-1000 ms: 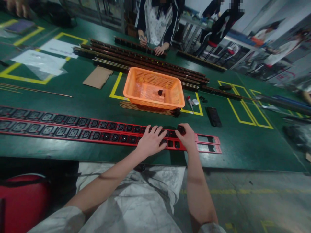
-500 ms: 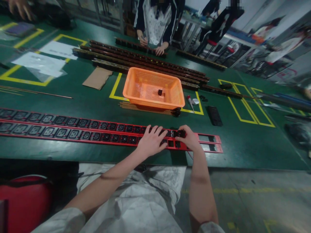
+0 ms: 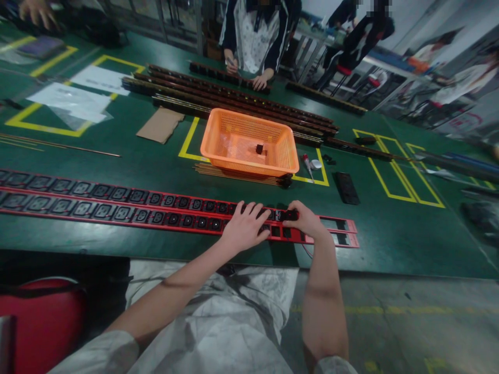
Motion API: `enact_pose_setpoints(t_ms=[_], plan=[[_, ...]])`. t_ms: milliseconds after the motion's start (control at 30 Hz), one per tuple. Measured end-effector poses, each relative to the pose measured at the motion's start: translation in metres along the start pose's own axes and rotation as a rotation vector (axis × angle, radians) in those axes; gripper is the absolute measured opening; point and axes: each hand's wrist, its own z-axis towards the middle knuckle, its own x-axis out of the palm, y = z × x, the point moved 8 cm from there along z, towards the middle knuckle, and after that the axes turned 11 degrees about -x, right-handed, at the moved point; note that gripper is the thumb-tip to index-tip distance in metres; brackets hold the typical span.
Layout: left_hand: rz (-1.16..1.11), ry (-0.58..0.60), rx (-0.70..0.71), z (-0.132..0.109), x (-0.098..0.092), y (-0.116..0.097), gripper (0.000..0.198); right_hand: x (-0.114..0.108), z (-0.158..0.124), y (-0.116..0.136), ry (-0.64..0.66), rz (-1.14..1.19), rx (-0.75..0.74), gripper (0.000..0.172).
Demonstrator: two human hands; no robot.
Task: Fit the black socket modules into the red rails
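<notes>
Two long red strips set with black power sockets lie side by side along the near part of the table. My left hand rests over both strips with its fingers spread, covering some sockets. To its right, my right hand pinches a small black block at the far strip. Beside it the near strip shows a square opening. A thin wire comes out under the right hand at the near edge.
Behind the strips stands an orange basket with a small black part inside. A screwdriver and a black tray-like piece lie to its right. Dark bars lie farther back, where a co-worker handles another bar.
The view has shifted slightly, so everything sits a little farther right. Both hands keep their places on the strips; the right hand still grips the black block.
</notes>
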Motion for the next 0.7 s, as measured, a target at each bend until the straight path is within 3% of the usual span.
enact_pose_setpoints(t_ms=[400, 567, 700], plan=[[0.002, -0.015, 0.005, -0.0003, 0.0006, -0.0011, 0.053, 0.0018, -0.0055, -0.0005, 0.057, 0.123, -0.007, 0.027], [0.007, -0.020, 0.017, -0.0007, 0.0013, -0.0014, 0.053, 0.0021, -0.0044, -0.0017, 0.012, 0.136, -0.015, 0.018], [0.014, -0.024, 0.012, -0.0006, 0.0014, -0.0007, 0.053, 0.0057, -0.0054, -0.0056, -0.047, 0.097, 0.025, 0.020]])
